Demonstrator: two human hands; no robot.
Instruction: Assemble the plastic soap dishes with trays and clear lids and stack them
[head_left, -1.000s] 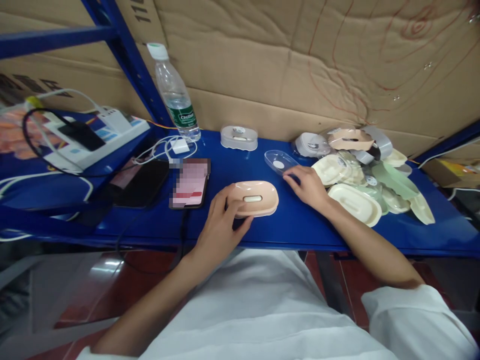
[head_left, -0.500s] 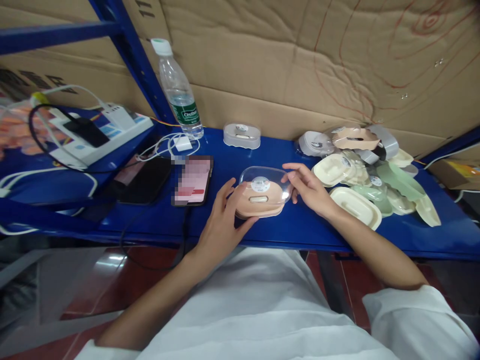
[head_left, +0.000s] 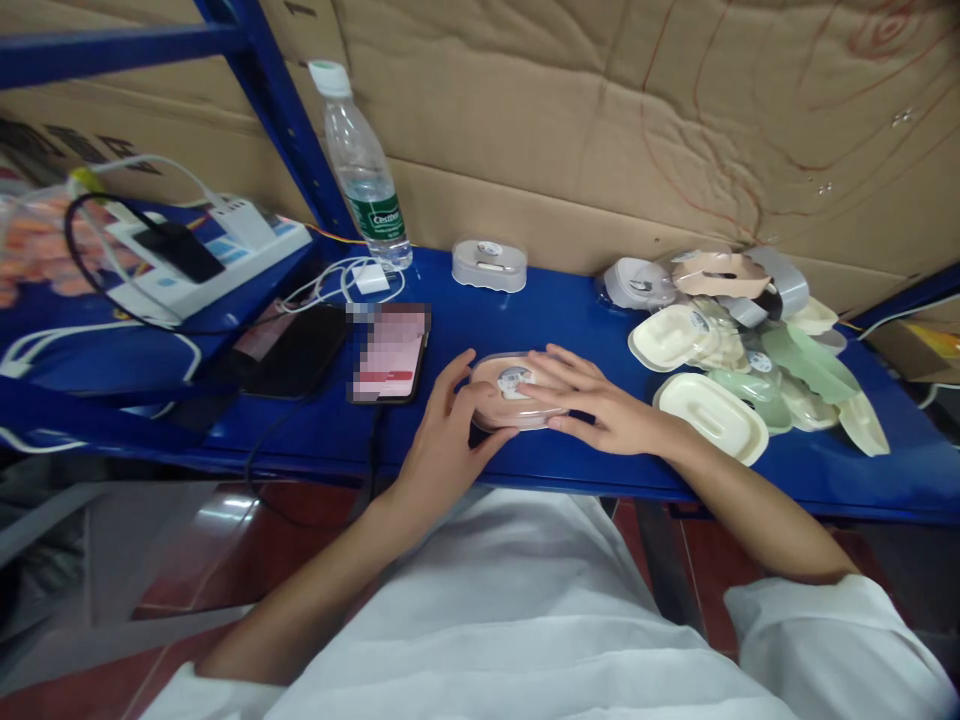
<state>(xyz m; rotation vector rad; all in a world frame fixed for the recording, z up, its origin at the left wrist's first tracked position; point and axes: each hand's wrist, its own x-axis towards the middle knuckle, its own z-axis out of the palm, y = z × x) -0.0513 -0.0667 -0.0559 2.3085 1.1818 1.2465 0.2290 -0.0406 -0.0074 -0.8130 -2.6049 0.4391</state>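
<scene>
A small peach plastic box (head_left: 529,411) with a clear lid and a round white barcode label lies on the blue shelf in front of me. My left hand (head_left: 450,420) is curved around the box's left end, thumb along the near side and fingers at the far side. Across the lid's right part lie the fingers of my right hand (head_left: 596,400), with its thumb at the near edge. The lid now sits low over the box. Part of the right end is hidden under my right hand.
A grey lidded box (head_left: 489,268) stands at the back. To the right is a pile of cream, green, grey and peach plastic parts, with a cream tray (head_left: 711,418) nearest. Left are a lit phone (head_left: 391,355), dark phone (head_left: 296,350), water bottle (head_left: 367,170) and power strip (head_left: 210,265).
My right hand has moved from the raised lid's right edge onto its top. The clear lid has come down flat over the peach box. My left hand keeps its hold.
</scene>
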